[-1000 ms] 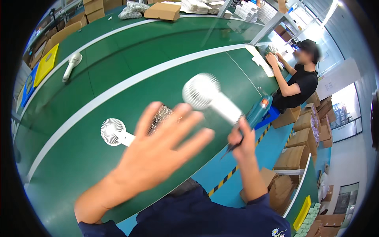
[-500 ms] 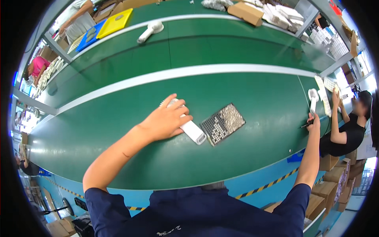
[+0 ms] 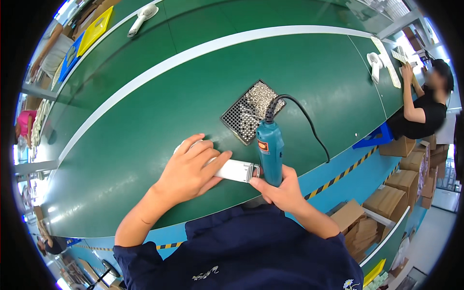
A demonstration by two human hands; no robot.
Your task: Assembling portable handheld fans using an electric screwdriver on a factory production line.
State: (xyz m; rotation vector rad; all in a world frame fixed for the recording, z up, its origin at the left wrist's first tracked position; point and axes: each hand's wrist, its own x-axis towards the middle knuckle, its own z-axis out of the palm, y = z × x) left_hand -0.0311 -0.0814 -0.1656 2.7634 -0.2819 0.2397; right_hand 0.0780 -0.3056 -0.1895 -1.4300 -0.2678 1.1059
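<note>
A white handheld fan [image 3: 234,170] lies close to the front edge of the green table, its handle pointing right. My left hand [image 3: 186,171] is closed around it and covers most of its head. In my right hand [image 3: 285,191] is a teal electric screwdriver [image 3: 270,147], upright, with its black cable leaving the top. The screwdriver's lower end is hidden by my fingers, beside the handle's end where a small loop sticks out. Just beyond the screwdriver, a black perforated tray [image 3: 229,118] holds many small silver screws, some standing in its holes and others heaped on one side.
Another white fan [image 3: 142,19] lies on the far side of the white rail [image 3: 193,53]. A third fan [image 3: 374,67] is at the right, near a co-worker in black [image 3: 420,104]. Yellow [image 3: 95,30] and blue trays stand far left; cardboard boxes [image 3: 391,186] sit at lower right.
My right hand has come in from the far right to the fan's handle end, now with the screwdriver upright. My left hand has drawn the fan nearer and turned it more level.
</note>
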